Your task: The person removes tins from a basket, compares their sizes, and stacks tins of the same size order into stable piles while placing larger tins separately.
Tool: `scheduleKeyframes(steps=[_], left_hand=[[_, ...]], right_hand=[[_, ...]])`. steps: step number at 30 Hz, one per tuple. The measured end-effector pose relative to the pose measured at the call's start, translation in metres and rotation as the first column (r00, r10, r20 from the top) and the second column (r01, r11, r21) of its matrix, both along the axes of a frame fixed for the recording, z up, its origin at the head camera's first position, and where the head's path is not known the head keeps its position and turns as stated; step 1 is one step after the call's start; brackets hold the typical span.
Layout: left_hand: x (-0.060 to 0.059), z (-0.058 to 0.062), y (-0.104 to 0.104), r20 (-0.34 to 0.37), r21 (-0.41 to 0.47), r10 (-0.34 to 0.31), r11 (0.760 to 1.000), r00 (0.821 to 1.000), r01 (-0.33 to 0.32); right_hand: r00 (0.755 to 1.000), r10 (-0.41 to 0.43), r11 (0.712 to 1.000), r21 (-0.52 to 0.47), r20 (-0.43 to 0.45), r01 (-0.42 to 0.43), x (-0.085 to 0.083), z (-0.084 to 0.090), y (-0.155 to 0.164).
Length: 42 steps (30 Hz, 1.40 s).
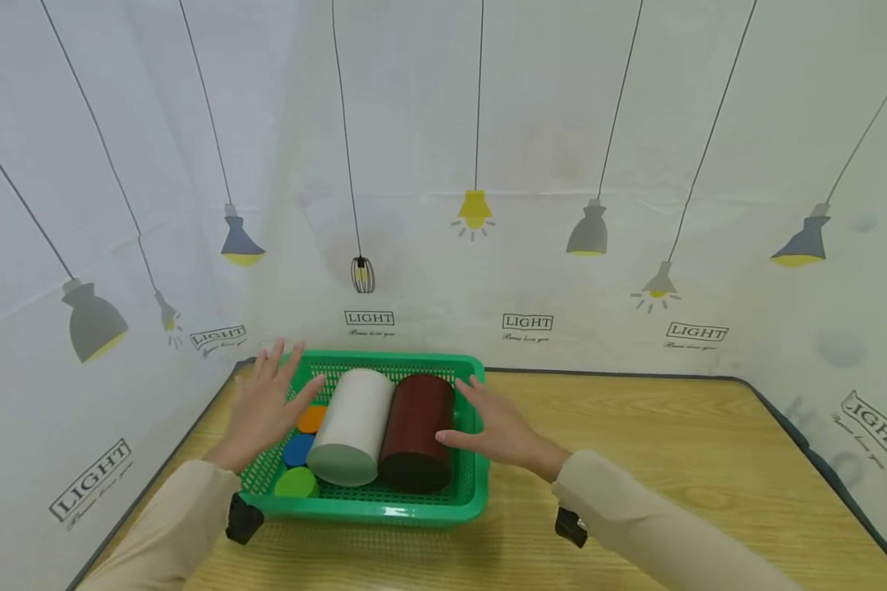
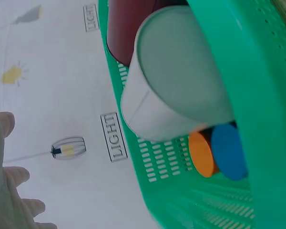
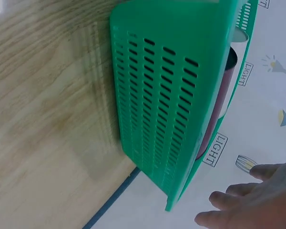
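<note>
Green basket: on the table (image 1: 606, 460), its rim (image 1: 369, 510) near both hands.
Cylinders: 2 in the basket, white (image 1: 355, 410) and dark red (image 1: 420, 419), lying side by side.
Round pieces: 3 left of them, orange (image 1: 312, 419), blue (image 1: 298, 451), green (image 1: 296, 483).
Left hand (image 1: 262, 406): fingers spread, holding nothing.
Right hand (image 1: 498, 428): likewise, above the right rim.
Basket load: 5 pieces inside; with neither hand gripping, handling seems either not begun or finished.

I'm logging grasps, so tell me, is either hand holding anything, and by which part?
Nothing is held: the left hand and right hand are both open at the green basket.
</note>
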<state>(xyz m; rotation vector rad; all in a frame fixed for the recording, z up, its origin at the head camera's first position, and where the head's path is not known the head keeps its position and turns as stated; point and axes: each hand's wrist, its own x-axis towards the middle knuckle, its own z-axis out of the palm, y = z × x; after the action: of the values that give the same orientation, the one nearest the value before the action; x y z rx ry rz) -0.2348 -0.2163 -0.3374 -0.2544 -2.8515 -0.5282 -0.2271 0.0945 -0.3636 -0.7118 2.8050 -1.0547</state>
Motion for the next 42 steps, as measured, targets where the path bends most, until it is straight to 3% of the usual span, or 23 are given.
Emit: scheduleKeyframes(steps=[5,14,20,23,33,42], left_hand=[[0.003,-0.001,-0.017,0.024,0.038,0.032,0.999,0.999,-0.033],[0.005,-0.011,-0.046,0.112,0.062,0.059,0.996,0.992,-0.067],[0.002,-0.022,-0.065,0.138,0.053,0.062,0.996,0.989,-0.070],[0.000,-0.028,-0.073,0.185,0.067,0.056,0.995,0.981,-0.070],[0.000,-0.035,-0.095,0.325,0.117,0.050,0.989,0.945,-0.093],[-0.006,-0.048,-0.108,0.480,0.288,-0.023,0.948,0.877,-0.133]], right_hand=[[0.996,0.025,0.999,-0.029,0.084,-0.023,0.001,-0.001,-0.010],[0.980,-0.021,0.994,-0.097,0.198,0.041,-0.011,0.005,-0.021],[0.955,-0.049,0.974,-0.200,0.291,0.111,-0.024,0.006,-0.027],[0.937,-0.072,0.961,-0.229,0.341,0.157,-0.029,0.008,-0.029],[0.894,-0.126,0.928,-0.268,0.430,0.259,-0.042,0.009,-0.036],[0.848,-0.126,0.877,-0.341,0.515,0.338,-0.051,0.005,-0.042]])
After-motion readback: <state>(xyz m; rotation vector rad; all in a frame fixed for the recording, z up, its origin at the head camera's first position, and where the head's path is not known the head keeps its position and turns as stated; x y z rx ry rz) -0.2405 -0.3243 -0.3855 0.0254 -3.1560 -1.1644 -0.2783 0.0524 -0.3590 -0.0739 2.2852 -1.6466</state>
